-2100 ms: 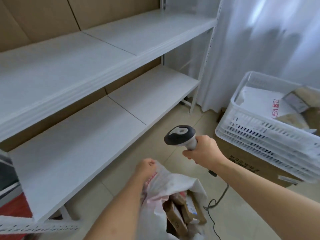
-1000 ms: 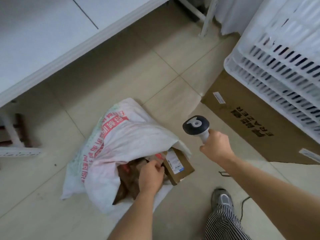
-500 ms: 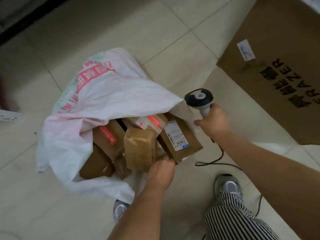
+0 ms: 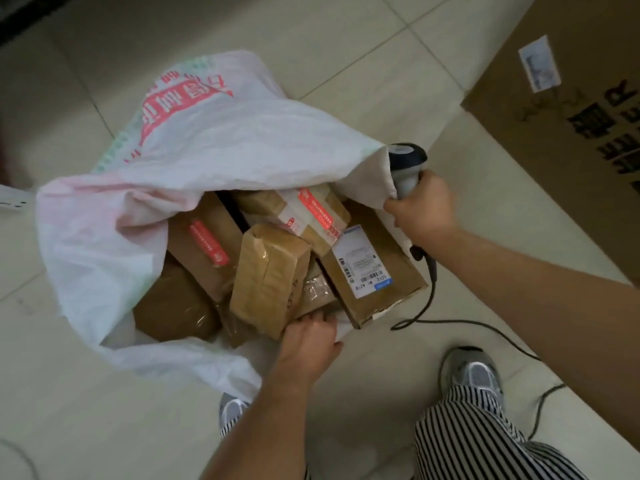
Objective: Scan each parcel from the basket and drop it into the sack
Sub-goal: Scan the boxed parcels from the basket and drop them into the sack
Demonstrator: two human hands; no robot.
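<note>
The sack (image 4: 214,140) is white woven plastic with red print, lying on its side, its mouth gaping toward five o'clock. Brown parcels fill the mouth. A flat box (image 4: 377,271) with a white barcode label sits at the three o'clock edge of the pile, jutting past the rim. A tape-wrapped parcel (image 4: 270,278) stands tilted in the middle. At twelve o'clock of it lies a parcel with red-and-white tape (image 4: 311,213); at nine o'clock, a box with a red strip (image 4: 204,247).
</note>
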